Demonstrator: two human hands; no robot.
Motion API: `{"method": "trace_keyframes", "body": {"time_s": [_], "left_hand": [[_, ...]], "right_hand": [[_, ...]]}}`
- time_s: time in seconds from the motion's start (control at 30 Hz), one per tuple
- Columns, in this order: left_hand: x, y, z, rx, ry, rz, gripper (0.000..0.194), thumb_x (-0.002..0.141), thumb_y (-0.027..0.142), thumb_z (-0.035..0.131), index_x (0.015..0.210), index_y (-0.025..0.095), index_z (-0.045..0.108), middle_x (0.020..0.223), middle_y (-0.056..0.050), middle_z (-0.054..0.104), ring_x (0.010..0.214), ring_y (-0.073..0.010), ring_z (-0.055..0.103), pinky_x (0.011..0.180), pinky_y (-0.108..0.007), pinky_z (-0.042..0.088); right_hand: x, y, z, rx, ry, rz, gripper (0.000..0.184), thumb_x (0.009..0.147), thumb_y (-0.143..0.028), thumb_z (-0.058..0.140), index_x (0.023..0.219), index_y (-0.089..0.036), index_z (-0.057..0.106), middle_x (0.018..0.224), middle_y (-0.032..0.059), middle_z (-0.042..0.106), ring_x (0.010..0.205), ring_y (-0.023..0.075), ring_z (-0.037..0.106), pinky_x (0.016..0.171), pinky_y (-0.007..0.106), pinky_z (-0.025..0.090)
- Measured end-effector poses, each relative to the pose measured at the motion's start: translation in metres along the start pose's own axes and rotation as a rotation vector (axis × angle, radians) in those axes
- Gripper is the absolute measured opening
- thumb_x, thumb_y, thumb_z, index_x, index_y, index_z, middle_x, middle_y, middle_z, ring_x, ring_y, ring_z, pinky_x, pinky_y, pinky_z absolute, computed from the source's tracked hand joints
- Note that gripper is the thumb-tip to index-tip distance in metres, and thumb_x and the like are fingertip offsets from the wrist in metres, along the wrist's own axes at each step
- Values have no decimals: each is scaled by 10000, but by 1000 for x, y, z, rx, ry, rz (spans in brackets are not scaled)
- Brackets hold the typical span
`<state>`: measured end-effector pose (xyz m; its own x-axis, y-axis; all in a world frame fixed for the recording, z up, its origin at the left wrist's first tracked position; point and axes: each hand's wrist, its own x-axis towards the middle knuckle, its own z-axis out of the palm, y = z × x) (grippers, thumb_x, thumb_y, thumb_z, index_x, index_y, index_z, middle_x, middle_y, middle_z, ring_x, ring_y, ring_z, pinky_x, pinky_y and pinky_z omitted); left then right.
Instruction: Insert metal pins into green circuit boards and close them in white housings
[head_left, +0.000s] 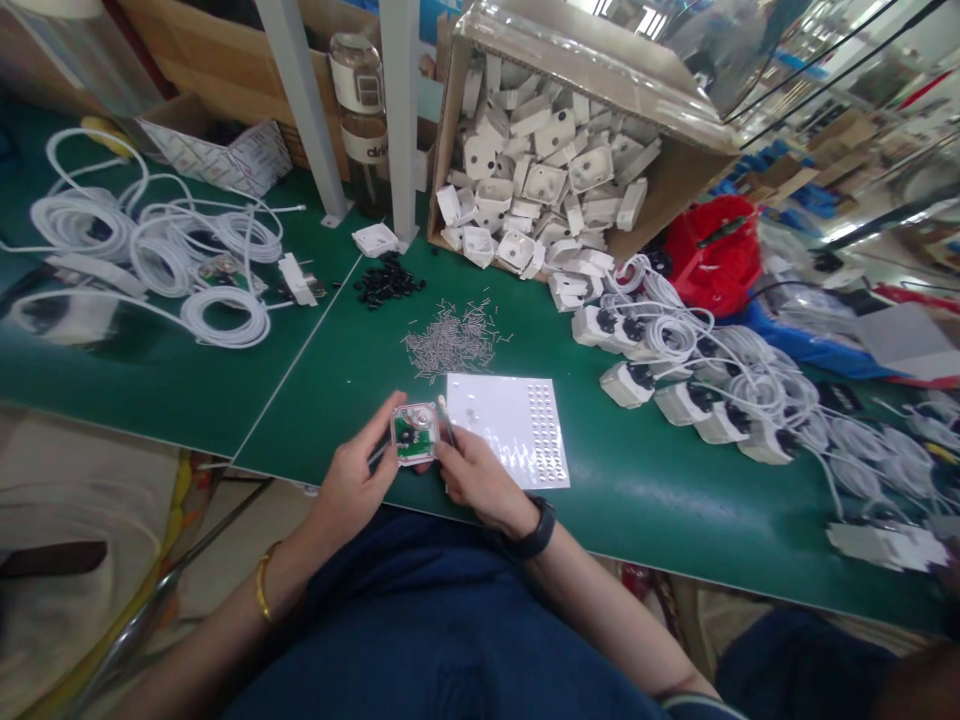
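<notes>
A small square white housing with a green circuit board in it is held between my two hands at the table's front edge. My left hand grips its left side, thumb near the rim. My right hand closes on its right side, and a thin piece with a pale tip sticks up by those fingers. Whether that piece is joined to the housing I cannot tell. Just right of the housing lies a white sheet with rows of small round dots. Beyond it is a pile of small metal screws or pins.
Small black parts and a white cover lie farther back. Coiled white cables cover the left. An open carton of white housings stands behind, near grey posts. Finished-looking white units with cables line the right.
</notes>
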<state>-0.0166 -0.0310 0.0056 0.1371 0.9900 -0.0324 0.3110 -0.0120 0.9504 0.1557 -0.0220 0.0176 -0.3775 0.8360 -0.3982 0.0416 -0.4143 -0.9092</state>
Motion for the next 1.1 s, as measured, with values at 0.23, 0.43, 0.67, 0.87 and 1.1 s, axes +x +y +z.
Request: {"method": "trace_keyframes", "body": {"time_s": [0.23, 0.43, 0.67, 0.87, 1.1], "left_hand": [[-4, -5, 4, 103, -13, 53, 707, 834, 234, 511, 1462, 144, 200, 1471, -118, 356, 1319, -223, 396, 1140, -392, 266], [-2, -14, 15, 203, 57, 109, 767, 812, 218, 549, 1470, 152, 160, 1451, -123, 388, 1316, -234, 401, 1121, -393, 313], [-3, -23, 25, 420, 98, 306, 725, 817, 152, 505, 1463, 160, 179, 1430, -133, 411, 1308, -235, 413, 1087, -389, 377], [-4, -25, 26, 485, 148, 343, 730, 800, 133, 493, 1460, 152, 181, 1400, -138, 449, 1279, -249, 451, 1050, -391, 429], [-3, -22, 25, 496, 139, 328, 744, 796, 146, 497, 1464, 158, 170, 1397, -149, 450, 1265, -263, 467, 1036, -401, 446]], "right_hand": [[1, 0, -2, 17, -3, 8, 198, 847, -315, 544, 987, -176, 530, 698, -46, 527, 362, 25, 294, 315, 153, 246], [4, 1, -1, -172, 103, -76, 298, 798, -241, 589, 1084, -157, 589, 813, 15, 647, 627, 112, 547, 548, 204, 436], [24, -53, -56, -683, 249, -174, 181, 830, -265, 558, 895, -154, 686, 720, 36, 714, 721, 185, 650, 717, 303, 474], [134, -104, -7, -1152, 98, -569, 254, 900, -186, 519, 1127, -228, 625, 1085, 43, 664, 965, 173, 629, 845, 284, 464], [197, -94, 37, -1447, 139, -386, 278, 963, -133, 308, 1135, -140, 526, 1109, 156, 581, 932, 226, 635, 766, 349, 495]]}}
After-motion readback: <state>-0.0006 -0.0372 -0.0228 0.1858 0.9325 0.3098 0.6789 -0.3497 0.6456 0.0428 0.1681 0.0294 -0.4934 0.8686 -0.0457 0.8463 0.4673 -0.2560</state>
